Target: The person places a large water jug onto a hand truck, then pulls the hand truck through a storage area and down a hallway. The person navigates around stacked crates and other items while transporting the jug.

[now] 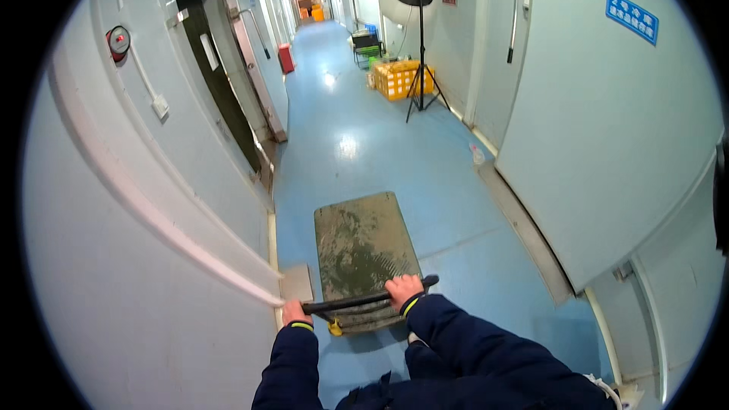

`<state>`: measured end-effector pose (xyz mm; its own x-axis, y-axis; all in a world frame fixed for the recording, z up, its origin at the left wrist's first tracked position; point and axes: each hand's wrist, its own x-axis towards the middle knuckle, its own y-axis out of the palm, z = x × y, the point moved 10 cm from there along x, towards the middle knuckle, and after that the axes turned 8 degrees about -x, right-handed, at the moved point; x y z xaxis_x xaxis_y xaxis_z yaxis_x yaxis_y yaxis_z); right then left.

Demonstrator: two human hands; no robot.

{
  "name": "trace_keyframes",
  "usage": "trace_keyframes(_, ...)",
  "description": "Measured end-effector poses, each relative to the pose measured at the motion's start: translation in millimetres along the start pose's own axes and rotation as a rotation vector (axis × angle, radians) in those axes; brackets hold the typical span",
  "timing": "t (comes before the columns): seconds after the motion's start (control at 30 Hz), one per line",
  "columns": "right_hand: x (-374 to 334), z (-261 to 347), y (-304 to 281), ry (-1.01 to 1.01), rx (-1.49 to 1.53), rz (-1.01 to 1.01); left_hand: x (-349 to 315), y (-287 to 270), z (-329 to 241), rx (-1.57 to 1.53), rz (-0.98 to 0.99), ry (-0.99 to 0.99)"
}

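A flat platform cart (363,247) with a worn, stained grey deck stands on the blue corridor floor right in front of me. Its black handle bar (357,302) runs across the near end. My left hand (293,312) grips the bar's left end, close to the left wall. My right hand (403,291) grips the bar toward its right end. Both arms are in dark blue sleeves with yellow-edged cuffs. Nothing lies on the cart's deck.
Pale walls close in on both sides; an open dark doorway (216,76) is ahead left. Yellow crates (399,78) and a black light stand (420,45) sit ahead right. A red bin (285,58) stands by the left wall, a plastic bottle (477,154) by the right wall.
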<state>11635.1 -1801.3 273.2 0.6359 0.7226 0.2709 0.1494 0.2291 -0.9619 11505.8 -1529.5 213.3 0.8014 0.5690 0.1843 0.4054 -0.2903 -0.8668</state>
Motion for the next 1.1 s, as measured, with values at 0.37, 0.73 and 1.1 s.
trace_keyframes(0.37, 269.1, -105.5, 82.7, -0.137, 0.059, 0.044, 286.3, 82.7, 10.0, 0.03, 0.044, -0.153)
trace_keyframes(0.73, 564.6, -249.6, 138.4, -0.078, 0.023, -0.22, 611.6, 162.3, -26.5, 0.011, 0.029, -0.129)
trace_keyframes(1.1, 868.8, -372.5, 241.7, 0.044, -0.089, -0.013, 929.8, 220.9, -48.0, -0.033, -0.001, -0.037)
